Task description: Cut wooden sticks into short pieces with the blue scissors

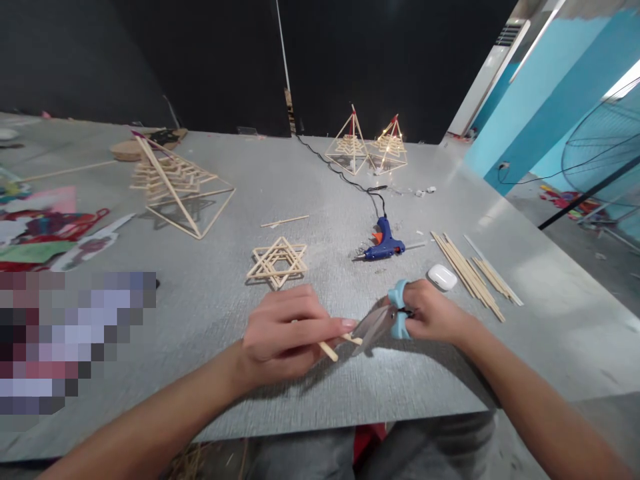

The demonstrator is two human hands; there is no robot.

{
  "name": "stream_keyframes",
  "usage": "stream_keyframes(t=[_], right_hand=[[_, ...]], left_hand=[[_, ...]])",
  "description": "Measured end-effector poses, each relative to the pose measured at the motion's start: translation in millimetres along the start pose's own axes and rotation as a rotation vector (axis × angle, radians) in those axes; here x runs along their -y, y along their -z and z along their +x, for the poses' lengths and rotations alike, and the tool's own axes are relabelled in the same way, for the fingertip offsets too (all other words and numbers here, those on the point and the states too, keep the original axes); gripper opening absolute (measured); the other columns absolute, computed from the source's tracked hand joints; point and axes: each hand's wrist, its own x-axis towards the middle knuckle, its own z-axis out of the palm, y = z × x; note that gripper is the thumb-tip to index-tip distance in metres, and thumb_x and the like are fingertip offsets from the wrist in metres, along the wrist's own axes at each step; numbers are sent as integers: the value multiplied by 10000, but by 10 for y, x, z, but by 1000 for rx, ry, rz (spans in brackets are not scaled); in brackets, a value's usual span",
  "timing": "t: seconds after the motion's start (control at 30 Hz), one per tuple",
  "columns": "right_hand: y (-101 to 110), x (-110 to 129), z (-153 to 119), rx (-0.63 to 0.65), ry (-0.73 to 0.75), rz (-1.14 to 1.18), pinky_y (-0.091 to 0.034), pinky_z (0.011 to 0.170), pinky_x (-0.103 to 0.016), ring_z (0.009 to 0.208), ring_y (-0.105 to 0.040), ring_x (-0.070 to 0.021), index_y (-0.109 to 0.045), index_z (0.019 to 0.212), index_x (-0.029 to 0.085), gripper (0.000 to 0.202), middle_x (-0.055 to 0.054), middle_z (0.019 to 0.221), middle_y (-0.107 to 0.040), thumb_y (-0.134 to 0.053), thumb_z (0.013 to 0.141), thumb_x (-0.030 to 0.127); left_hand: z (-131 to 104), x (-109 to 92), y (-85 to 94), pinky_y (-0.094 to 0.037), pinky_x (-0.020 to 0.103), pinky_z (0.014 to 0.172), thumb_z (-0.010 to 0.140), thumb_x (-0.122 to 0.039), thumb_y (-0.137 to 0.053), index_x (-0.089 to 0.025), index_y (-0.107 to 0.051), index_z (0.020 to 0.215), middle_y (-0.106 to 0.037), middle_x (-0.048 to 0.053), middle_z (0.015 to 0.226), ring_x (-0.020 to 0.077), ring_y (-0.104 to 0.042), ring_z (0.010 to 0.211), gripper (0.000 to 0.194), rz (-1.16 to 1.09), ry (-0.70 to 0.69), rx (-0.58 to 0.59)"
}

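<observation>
My left hand (290,332) is closed around thin wooden sticks (329,351), whose ends poke out past the fingers. In my right hand (431,312) are scissors (399,309) with light blue handles. Their blades are parted and point left, close to the stick ends and my left fingertips. Just beyond my left hand, a star-shaped frame of sticks (278,262) lies on the grey table (225,413). A blue glue gun (384,243) rests on its side beyond the scissors.
A white case (442,277) and loose sticks (467,275) lie at the right. Stick pyramids stand at the left (175,187) and back (353,143). Coloured scraps (45,233) cover the far left. A black cable (340,172) trails behind the glue gun.
</observation>
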Motion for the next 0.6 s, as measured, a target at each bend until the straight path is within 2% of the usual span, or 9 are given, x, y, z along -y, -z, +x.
stream_keyframes(t=[0.1, 0.3, 0.43, 0.6], right_hand=[[16, 4, 3, 48, 20, -9, -383, 626, -288, 606, -522, -148, -604, 679, 202, 118, -9, 627, -635, -593, 764, 122], [16, 0, 2, 16, 53, 14, -384, 629, -286, 605, -525, -146, -589, 668, 204, 141, -15, 652, -643, -603, 793, 142], [9, -14, 0, 37, 27, 3, -388, 635, -288, 608, -515, -153, -638, 721, 202, 95, -8, 642, -629, -585, 773, 142], [24, -1, -7, 63, 5, -16, -398, 619, -302, 592, -533, -172, -681, 735, 206, 130, -17, 620, -632, -587, 756, 119]], left_hand=[[-5, 8, 11, -484, 275, 588, 1029, -89, -647, -194, -732, 1159, -730, 24, 799, 140, -586, 630, 187, 12, -8, 6], [-13, 19, 22, -505, 276, 594, 1015, -95, -643, -204, -736, 1203, -717, 17, 793, 148, -622, 636, 237, 33, -17, 24], [-25, 29, 20, -491, 285, 593, 1009, -82, -644, -184, -739, 1204, -715, 22, 794, 151, -608, 633, 240, 31, -29, 15], [-25, 28, 50, -490, 286, 585, 1037, -145, -665, -189, -737, 1222, -707, 19, 783, 156, -601, 626, 204, 66, -51, 33]])
